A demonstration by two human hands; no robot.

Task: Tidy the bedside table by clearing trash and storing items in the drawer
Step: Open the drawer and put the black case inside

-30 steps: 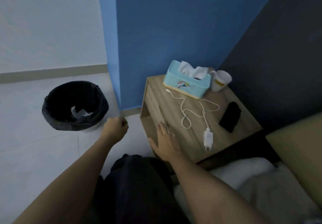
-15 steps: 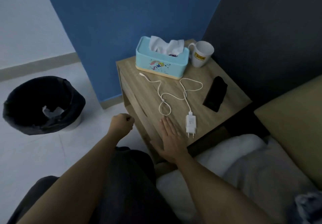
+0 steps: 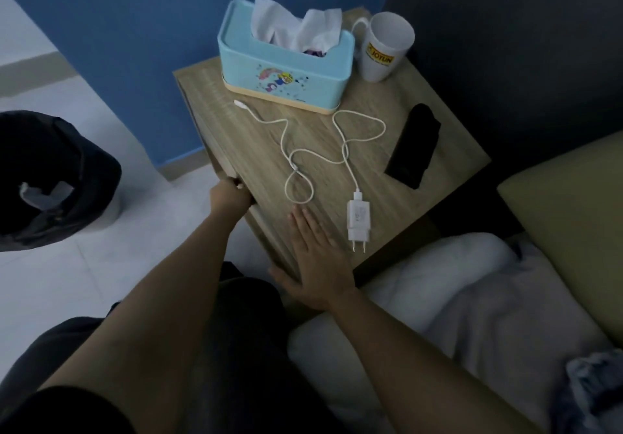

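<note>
A wooden bedside table (image 3: 236,130) carries a light blue tissue box (image 3: 286,76), a white mug (image 3: 384,47), a white charger with its looped cable (image 3: 358,219) and a black folded item (image 3: 413,147). My left hand (image 3: 229,195) is curled on the top front edge of the table, where the drawer front (image 3: 266,228) begins. My right hand (image 3: 315,261) lies flat, fingers apart, on the near corner of the tabletop, just left of the charger plug. The drawer looks closed.
A bin with a black liner (image 3: 50,177) holding a scrap of white paper stands on the pale floor at the left. A blue wall rises behind the table. White bedding (image 3: 455,292) and a tan headboard (image 3: 573,214) lie to the right.
My left hand, a loose fist in the air before, has moved right and forward onto the table's front edge. My view has shifted closer; the right hand stays flat on the top.
</note>
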